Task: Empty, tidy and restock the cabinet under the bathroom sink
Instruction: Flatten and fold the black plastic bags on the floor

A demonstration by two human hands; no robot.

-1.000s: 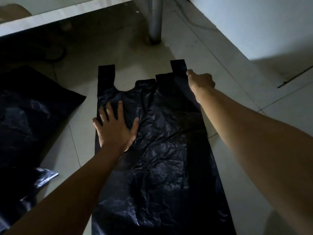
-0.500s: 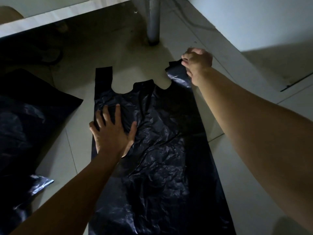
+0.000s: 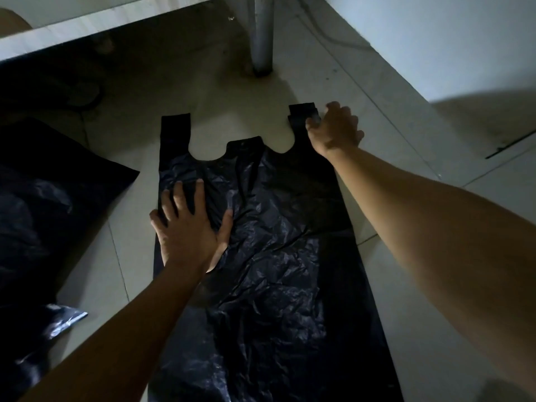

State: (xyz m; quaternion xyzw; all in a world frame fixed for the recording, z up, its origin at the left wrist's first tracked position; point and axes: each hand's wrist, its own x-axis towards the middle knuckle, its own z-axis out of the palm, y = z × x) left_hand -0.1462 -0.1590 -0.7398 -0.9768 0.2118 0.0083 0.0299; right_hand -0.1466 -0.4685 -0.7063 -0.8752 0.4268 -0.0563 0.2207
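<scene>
A black plastic bag [image 3: 275, 256] with two handle straps lies flat on the tiled floor, its handles pointing away from me. My left hand [image 3: 188, 230] presses flat on the bag's upper left part with fingers spread. My right hand [image 3: 336, 129] rests on the far right handle strap [image 3: 301, 113], fingers laid out over it and holding it against the floor. The left handle strap [image 3: 175, 132] lies free and straight.
More black plastic bags [image 3: 52, 198] lie spread on the floor at the left. A metal leg [image 3: 262, 36] stands beyond the bag under a white ledge [image 3: 87, 24]. A white wall [image 3: 435, 39] runs along the right.
My right hand had lifted and bunched the right handle strap; it now lays the strap flat on the floor again. My left hand stayed pressed on the bag.
</scene>
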